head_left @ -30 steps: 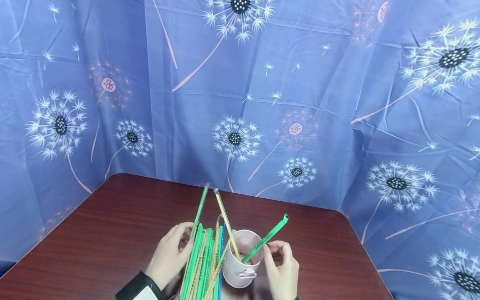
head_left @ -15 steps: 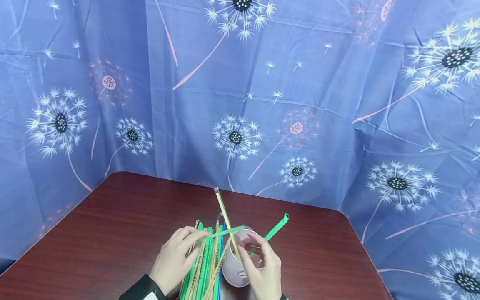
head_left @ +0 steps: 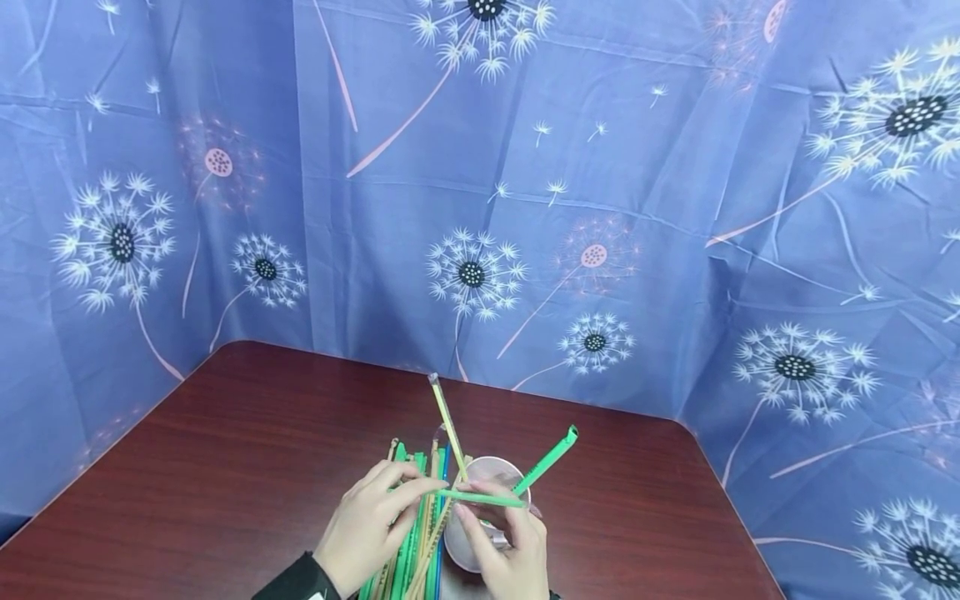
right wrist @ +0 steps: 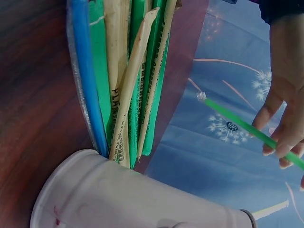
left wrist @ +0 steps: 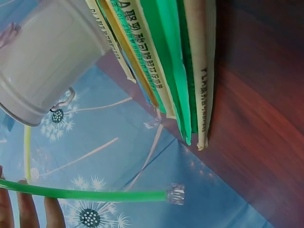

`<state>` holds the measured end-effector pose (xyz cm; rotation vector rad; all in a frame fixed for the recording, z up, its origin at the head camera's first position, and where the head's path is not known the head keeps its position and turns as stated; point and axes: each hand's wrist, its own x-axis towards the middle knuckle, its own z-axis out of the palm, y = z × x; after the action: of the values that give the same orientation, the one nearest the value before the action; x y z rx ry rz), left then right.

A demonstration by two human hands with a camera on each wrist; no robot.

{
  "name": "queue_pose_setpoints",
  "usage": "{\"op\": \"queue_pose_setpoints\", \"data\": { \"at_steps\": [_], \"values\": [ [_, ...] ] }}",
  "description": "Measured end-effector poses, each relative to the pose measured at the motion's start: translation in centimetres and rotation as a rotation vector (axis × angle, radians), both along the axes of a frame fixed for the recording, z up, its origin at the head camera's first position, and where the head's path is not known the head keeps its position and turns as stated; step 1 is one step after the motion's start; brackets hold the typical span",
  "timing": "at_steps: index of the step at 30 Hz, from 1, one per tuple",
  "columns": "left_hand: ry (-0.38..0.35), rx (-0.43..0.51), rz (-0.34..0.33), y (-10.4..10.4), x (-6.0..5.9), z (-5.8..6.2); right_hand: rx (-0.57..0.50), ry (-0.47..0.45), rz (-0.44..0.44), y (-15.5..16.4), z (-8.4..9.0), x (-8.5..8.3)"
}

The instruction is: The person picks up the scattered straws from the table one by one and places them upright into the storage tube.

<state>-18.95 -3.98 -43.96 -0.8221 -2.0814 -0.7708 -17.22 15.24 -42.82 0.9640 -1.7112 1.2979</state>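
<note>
1. Over the near edge of the dark red surface [head_left: 225,450], both hands met above a pale cup [head_left: 517,487], with one green straw [head_left: 480,498] held level between them.
2. Left hand [head_left: 367,529] pinched that straw's left end in curled fingertips; right hand [head_left: 502,542] gripped its right part, fingers [head_left: 480,521] curled round it, just above the cup's mouth.
3. Two straws already stood in the cup: a yellow straw [head_left: 448,425] leaning away and a second green straw [head_left: 551,458] leaning right.
4. Just left of the cup lay a pile of wrapped straws [head_left: 416,533], green, tan and blue, so by my judgement the work was at an early stage, most of it left.
</note>
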Motion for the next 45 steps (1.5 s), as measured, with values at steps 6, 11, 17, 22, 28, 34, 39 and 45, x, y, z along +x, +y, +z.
{"op": "queue_pose_setpoints", "data": {
  "at_steps": [6,11,17,22,28,34,39,45],
  "values": [
    [0.018,0.008,-0.027,0.1,0.0,0.1,-0.023,0.032,0.035,0.0,0.2,-0.1],
    [-0.022,0.001,-0.011,0.3,0.1,0.1,-0.018,0.026,0.016,0.1,0.4,0.0],
    [-0.083,-0.026,0.095,0.4,0.2,0.0,-0.047,0.041,-0.030,0.3,0.8,0.2],
    [-0.128,-0.062,0.146,0.4,0.3,-0.5,-0.124,-0.052,-0.031,0.5,1.3,0.8],
    [-0.211,-0.087,0.193,0.4,0.4,-1.0,-0.209,-0.090,0.019,0.8,1.9,1.2],
    [-0.426,-0.115,0.260,0.2,0.3,-1.5,-0.261,-0.091,-0.008,1.4,2.2,1.2],
    [-0.545,-0.194,0.265,-0.1,0.1,-2.2,-0.357,-0.086,-0.124,1.8,2.4,1.3],
    [-0.660,-0.234,0.246,-0.8,-0.4,-3.3,-0.496,-0.020,-0.123,2.1,2.8,1.2]
  ]
}}
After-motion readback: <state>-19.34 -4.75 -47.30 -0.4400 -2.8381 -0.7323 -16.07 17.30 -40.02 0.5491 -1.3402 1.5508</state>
